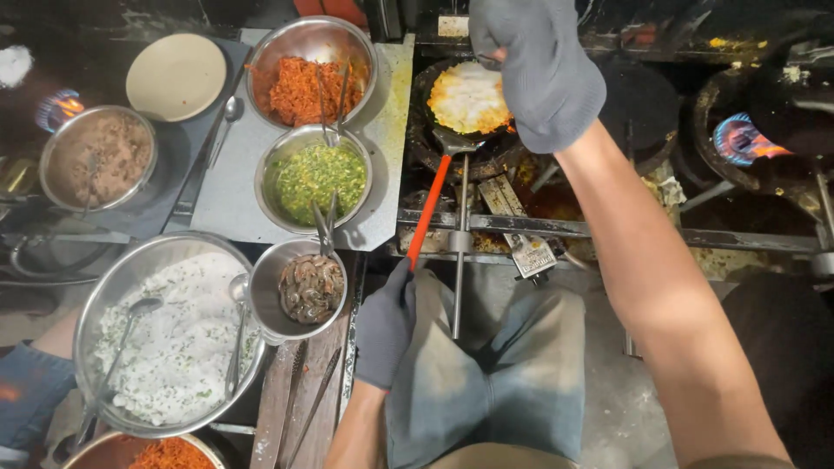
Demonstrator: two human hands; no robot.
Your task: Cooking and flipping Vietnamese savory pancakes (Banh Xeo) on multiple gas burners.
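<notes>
Bright overhead light, dark edges — sharp

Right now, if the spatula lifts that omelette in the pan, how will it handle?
The omelette looks thin and wide, so it would probably flop over the edges of the spatula that the left hand holds. Its browned rim suggests the edge is firmer. The pan looks oily, so it may slide.

A grey metal surface [228, 187] carries two steel bowls: shredded orange filling [311, 74] at twelve o'clock, chopped green mix [314, 179] at six. At nine o'clock a spoon [231, 111] lies on it. A wooden board [300, 395] below bears the shrimp bowl [300, 291].
</notes>
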